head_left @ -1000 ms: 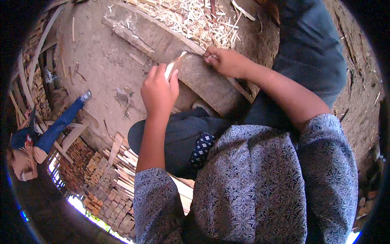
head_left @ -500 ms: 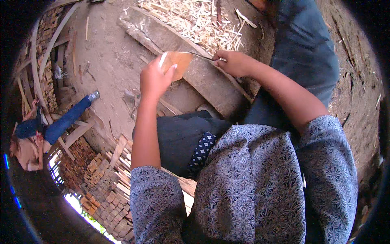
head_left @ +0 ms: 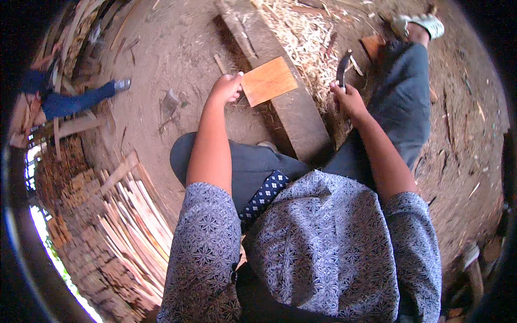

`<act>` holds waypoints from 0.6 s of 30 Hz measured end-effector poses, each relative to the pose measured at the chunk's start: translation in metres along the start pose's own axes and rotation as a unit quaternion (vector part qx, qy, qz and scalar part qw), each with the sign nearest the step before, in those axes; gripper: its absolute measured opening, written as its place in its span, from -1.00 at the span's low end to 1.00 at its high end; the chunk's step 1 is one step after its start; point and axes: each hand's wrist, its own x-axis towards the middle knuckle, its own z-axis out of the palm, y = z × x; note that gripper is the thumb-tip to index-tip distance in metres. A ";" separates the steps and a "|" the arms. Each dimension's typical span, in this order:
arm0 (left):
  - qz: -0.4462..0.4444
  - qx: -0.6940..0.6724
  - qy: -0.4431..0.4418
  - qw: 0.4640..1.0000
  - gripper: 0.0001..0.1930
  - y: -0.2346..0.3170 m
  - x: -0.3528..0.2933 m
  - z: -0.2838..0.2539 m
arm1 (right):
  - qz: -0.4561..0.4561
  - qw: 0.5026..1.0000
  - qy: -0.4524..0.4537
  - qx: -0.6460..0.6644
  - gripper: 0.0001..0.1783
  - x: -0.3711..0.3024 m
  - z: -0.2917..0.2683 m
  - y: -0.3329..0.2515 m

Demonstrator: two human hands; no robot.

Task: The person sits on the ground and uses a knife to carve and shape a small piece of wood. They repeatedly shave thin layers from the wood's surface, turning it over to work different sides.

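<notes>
My left hand [head_left: 226,89] pinches the left edge of a thin, flat, orange-brown wooden board [head_left: 272,81], roughly rectangular, with its broad face turned up. The board is held out above a thick wooden plank [head_left: 304,116] on the ground. Over to the right, my right hand [head_left: 350,100] is wrapped round the handle of a knife with a dark, curved blade [head_left: 343,65] pointing away from me. The knife is apart from the board. Most of its handle is hidden in my fingers.
Pale wood shavings [head_left: 309,43] lie heaped beyond the plank. My right foot wears a light shoe [head_left: 431,24]. Long wood strips [head_left: 137,215] and stacked wooden blocks [head_left: 81,245] stand at lower left. Another person's leg in blue trousers [head_left: 81,101] reaches in at far left.
The knife has come away from the board and moved right, its blade now pointing away from me. The board has turned to show its broad face. My view has shifted.
</notes>
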 end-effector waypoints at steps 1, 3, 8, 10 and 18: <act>-0.008 -0.018 0.020 1.000 -0.46 -0.016 0.002 -0.007 | -0.002 1.000 -0.016 -0.006 -0.60 -0.004 0.012 -0.004; -0.010 -0.056 0.039 0.998 -0.45 -0.022 0.005 0.004 | -0.002 0.999 -0.022 -0.023 -0.62 -0.011 0.019 -0.005; 0.037 -0.159 -0.049 0.985 -0.64 -0.019 0.005 0.005 | -0.031 0.995 -0.040 0.090 -0.67 -0.031 0.032 -0.019; 0.070 -0.194 -0.066 0.976 -0.63 0.001 -0.001 0.007 | -0.042 0.995 -0.019 0.084 -0.67 -0.024 0.020 -0.012; 0.153 -0.311 -0.116 0.931 -0.63 0.030 -0.030 0.006 | 0.000 0.995 -0.019 0.095 -0.55 -0.043 0.024 -0.053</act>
